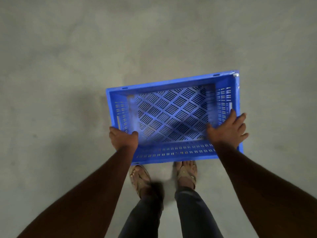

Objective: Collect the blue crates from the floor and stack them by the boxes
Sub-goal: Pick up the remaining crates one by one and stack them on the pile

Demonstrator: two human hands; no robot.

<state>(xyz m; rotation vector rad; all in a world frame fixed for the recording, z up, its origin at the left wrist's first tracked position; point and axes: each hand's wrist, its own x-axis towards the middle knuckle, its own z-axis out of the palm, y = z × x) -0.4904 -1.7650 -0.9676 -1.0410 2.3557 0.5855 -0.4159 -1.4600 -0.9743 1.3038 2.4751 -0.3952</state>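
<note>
One blue crate (173, 115) with a slotted floor and slotted walls sits low in front of my feet, its open top facing me. My left hand (123, 138) grips the crate's near left corner, thumb inside the rim and fingers hidden on the outside. At the near right corner, my right hand (229, 130) holds the rim, thumb inside and fingers spread over the right edge. Whether the crate rests on the floor or is lifted cannot be told. No boxes are in view.
Bare grey concrete floor (85, 57) spreads all around. My two feet in sandals (140, 177) stand just behind the crate's near wall.
</note>
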